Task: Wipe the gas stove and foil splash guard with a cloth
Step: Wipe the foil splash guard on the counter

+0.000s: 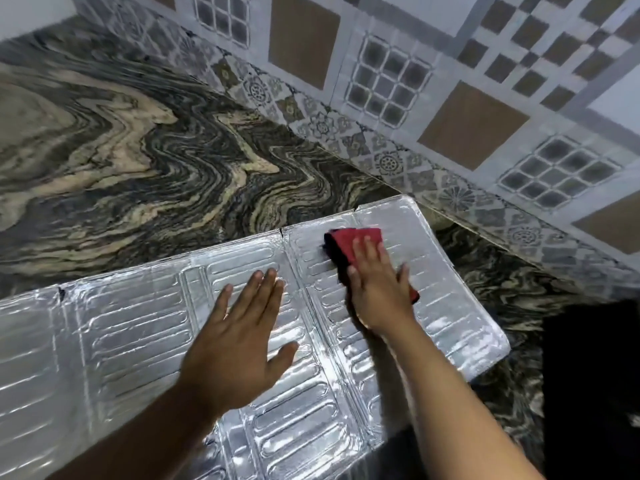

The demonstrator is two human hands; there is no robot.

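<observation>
The foil splash guard (138,341) lies flat, unfolded on the tabletop (121,150), running out under both hands. The left hand (239,344) rests on it with fingers straight and spread, holding nothing, pinning the middle panel. Just to its right, across a fold line, the right hand (377,292) presses flat on a red cloth (349,244), fingers straight over it, with cloth showing beyond the fingertips and at the hand's far side.

The foil looks thin, light and embossed, so it will likely slide or buckle under a hard stroke and crease or tear at its folds; a small split shows at the far edge. Best held down with an open palm near the wiping hand. The cloth is soft and limp, and bunches easily. No stove is in view.
</observation>
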